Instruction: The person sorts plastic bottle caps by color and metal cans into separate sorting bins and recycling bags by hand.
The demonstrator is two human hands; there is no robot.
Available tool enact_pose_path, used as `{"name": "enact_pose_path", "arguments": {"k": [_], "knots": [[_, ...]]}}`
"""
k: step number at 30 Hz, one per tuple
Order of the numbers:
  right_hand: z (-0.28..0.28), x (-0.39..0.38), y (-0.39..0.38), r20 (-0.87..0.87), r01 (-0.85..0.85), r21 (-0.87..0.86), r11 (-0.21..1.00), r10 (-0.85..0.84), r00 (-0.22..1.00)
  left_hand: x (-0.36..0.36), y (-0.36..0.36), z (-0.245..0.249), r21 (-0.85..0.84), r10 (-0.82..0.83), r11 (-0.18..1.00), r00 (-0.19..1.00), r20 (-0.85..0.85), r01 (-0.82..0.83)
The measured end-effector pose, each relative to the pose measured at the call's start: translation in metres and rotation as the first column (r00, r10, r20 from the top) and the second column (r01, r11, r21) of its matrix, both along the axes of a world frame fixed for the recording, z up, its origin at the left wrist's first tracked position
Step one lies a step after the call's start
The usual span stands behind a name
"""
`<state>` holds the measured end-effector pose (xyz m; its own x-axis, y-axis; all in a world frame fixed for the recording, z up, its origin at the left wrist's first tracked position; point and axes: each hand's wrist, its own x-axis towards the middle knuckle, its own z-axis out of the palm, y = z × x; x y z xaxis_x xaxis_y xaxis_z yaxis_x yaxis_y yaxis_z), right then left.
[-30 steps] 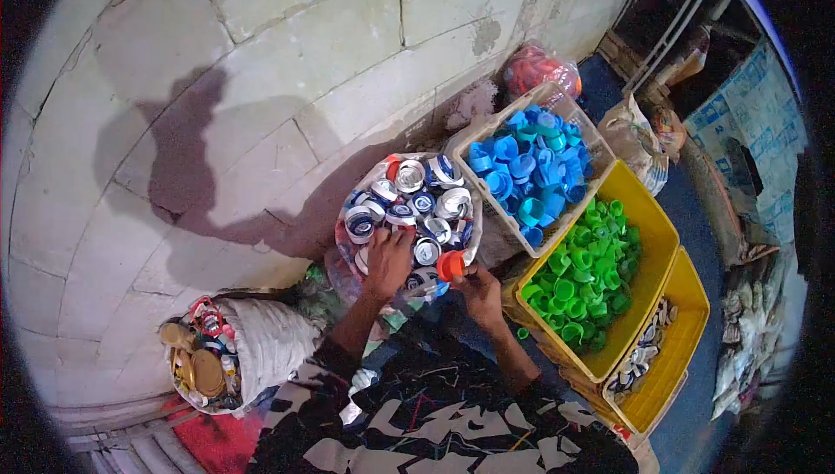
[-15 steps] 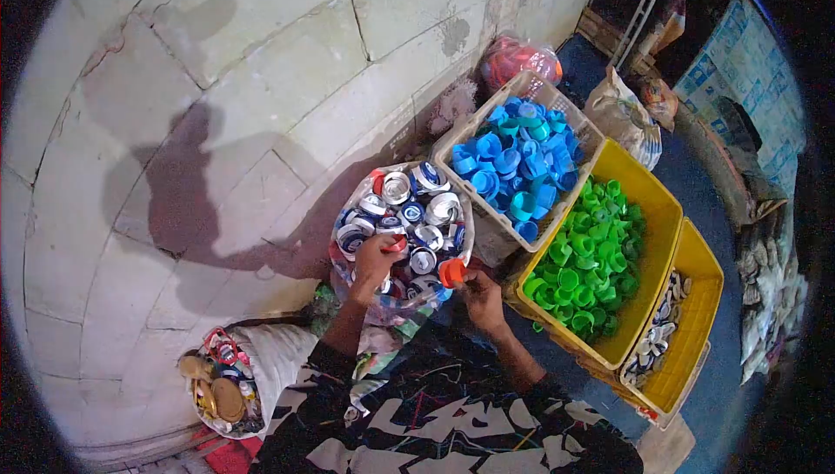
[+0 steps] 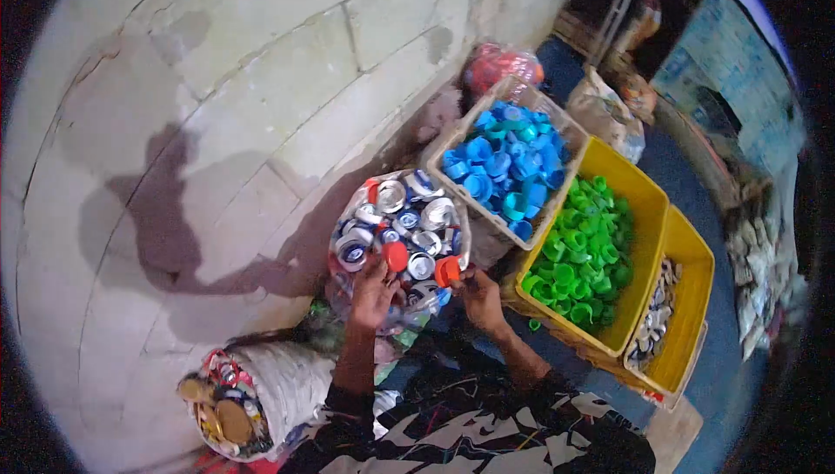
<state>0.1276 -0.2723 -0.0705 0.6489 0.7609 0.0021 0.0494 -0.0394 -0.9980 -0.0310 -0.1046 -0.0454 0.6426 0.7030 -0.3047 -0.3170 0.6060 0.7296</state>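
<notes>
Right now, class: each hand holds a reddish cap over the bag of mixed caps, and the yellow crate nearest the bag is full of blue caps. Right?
Not quite. The head view shows that yellow crate full of green caps; the blue caps fill the pale crate beside it. The rest stands: the left hand holds a red cap, the right hand an orange-red cap, over the bag.

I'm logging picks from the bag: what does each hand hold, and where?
Right hand pinches an orange cap by its edge. Left hand has a red cap at its fingertips; the exact grip is too small to tell.
</notes>
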Motion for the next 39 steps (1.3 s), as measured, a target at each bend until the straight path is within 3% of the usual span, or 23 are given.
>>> {"name": "enact_pose_path", "arguments": {"k": [1, 3, 4, 5, 8, 12, 16, 17, 19, 22, 23, 26, 27, 29, 33, 36, 39], "knots": [[0.003, 0.000, -0.005, -0.007, 0.036, 0.015, 0.999, -0.036, 0.999, 0.005, -0.010, 0.002, -0.054, -0.019, 0.998, 1.000, 0.006, 0.019], [0.028, 0.003, -0.025, 0.205, 0.063, -0.142, 0.988, -0.033, 0.978, 0.020, -0.032, -0.010, -0.167, 0.004, 0.986, 0.999, -0.038, -0.011], [0.053, 0.002, -0.035, 0.304, 0.095, -0.217, 0.971, -0.026, 0.952, 0.027, -0.043, -0.019, -0.137, -0.027, 0.990, 0.999, -0.040, 0.021], [0.087, -0.002, -0.038, 0.245, 0.122, 0.058, 0.991, -0.132, 0.960, 0.035, -0.053, -0.026, -0.101, -0.059, 0.993, 0.997, -0.040, 0.055], [0.056, 0.017, -0.089, 0.555, 0.197, -0.166, 0.966, -0.073, 0.829, 0.061, -0.092, -0.021, -0.005, -0.092, 0.996, 0.983, -0.158, 0.092], [0.051, 0.033, -0.155, 0.562, 0.342, -0.079, 0.936, -0.242, 0.791, 0.099, -0.145, -0.002, 0.355, -0.237, 0.875, 0.930, -0.280, 0.330], [0.045, 0.053, -0.239, 0.603, 0.466, -0.040, 0.884, -0.350, 0.716, 0.152, -0.204, -0.005, 0.328, -0.470, 0.779, 0.844, -0.259, 0.535], [0.031, 0.061, -0.265, 0.632, 0.473, 0.037, 0.880, -0.387, 0.671, 0.166, -0.225, 0.000, 0.325, -0.513, 0.746, 0.813, -0.276, 0.581], [0.040, 0.064, -0.322, 0.634, 0.611, 0.040, 0.791, -0.493, 0.596, 0.195, -0.277, 0.010, 0.382, -0.565, 0.676, 0.776, -0.280, 0.630], [0.040, 0.061, -0.416, 0.632, 0.768, 0.006, 0.641, -0.597, 0.493, 0.239, -0.367, 0.022, 0.413, -0.667, 0.483, 0.630, -0.398, 0.772], [0.036, 0.060, -0.450, 0.631, 0.811, -0.009, 0.585, -0.626, 0.458, 0.256, -0.398, 0.009, 0.546, -0.660, 0.405, 0.648, -0.381, 0.734], [0.025, 0.051, -0.551, 0.597, 0.929, -0.060, 0.366, -0.733, 0.327, 0.286, -0.498, 0.032, 0.721, -0.654, 0.096, 0.589, -0.475, 0.687], [0.020, 0.046, -0.584, 0.628, 0.957, -0.051, 0.286, -0.736, 0.253, 0.300, -0.519, 0.010, 0.710, -0.689, 0.040, 0.534, -0.490, 0.703], [0.012, 0.034, -0.640, 0.692, 0.989, -0.036, 0.142, -0.710, 0.127, 0.313, -0.574, 0.032, 0.768, -0.715, -0.062, 0.509, -0.480, 0.637], [0.024, 0.024, -0.707, 0.677, 0.970, -0.157, -0.184, -0.735, -0.030, 0.337, -0.643, 0.016, 0.760, -0.776, -0.110, 0.423, -0.468, 0.641], [0.023, 0.032, -0.730, 0.623, 0.936, -0.165, -0.310, -0.769, -0.145, 0.363, -0.684, 0.011, 0.763, -0.804, -0.188, 0.349, -0.482, 0.619], [0.026, 0.053, -0.742, 0.558, 0.928, -0.159, -0.336, -0.806, -0.196, 0.392, -0.732, 0.023, 0.796, -0.821, -0.238, 0.323, -0.471, 0.557]]}}
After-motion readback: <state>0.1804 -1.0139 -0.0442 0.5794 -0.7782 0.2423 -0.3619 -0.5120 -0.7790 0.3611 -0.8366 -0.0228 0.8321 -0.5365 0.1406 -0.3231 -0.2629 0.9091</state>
